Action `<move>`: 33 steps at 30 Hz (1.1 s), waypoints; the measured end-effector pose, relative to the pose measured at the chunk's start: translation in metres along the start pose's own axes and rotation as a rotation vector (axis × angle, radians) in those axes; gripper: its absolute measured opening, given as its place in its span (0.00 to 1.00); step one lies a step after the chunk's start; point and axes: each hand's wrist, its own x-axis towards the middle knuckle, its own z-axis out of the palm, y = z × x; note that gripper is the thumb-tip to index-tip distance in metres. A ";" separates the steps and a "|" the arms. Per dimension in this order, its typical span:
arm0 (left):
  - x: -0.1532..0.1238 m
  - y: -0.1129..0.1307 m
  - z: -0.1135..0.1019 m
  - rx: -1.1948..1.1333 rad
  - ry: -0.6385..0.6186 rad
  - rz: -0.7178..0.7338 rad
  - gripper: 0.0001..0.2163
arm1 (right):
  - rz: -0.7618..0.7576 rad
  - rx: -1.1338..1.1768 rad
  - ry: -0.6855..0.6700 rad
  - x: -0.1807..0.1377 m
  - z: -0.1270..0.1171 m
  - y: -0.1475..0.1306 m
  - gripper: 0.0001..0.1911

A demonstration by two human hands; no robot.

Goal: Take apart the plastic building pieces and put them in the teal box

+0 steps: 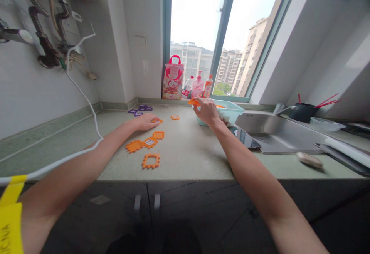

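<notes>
My left hand [146, 122] lies on the green countertop [185, 150], its fingers resting on an orange puzzle piece [157, 121]. My right hand [206, 110] is raised at the rim of a light teal basin [231, 111] and pinches another orange piece [193, 101]. Several orange notched square pieces [144, 144] lie on the counter near my left forearm, one frame-shaped piece [150, 160] closest to the front edge. A single small orange piece [175, 117] sits farther back. Purple pieces [140, 110] lie near the back wall.
A steel sink [277, 138] with a tap sits right of the basin. Bottles and a red-and-white bag [172, 78] stand on the window sill. A white cable [86, 100] hangs from wall pipes across the left counter. A dark pot with red chopsticks [306, 111] is at the far right.
</notes>
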 end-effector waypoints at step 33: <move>-0.001 0.004 -0.004 -0.008 -0.021 -0.001 0.32 | -0.100 0.326 -0.708 -0.007 0.033 -0.013 0.12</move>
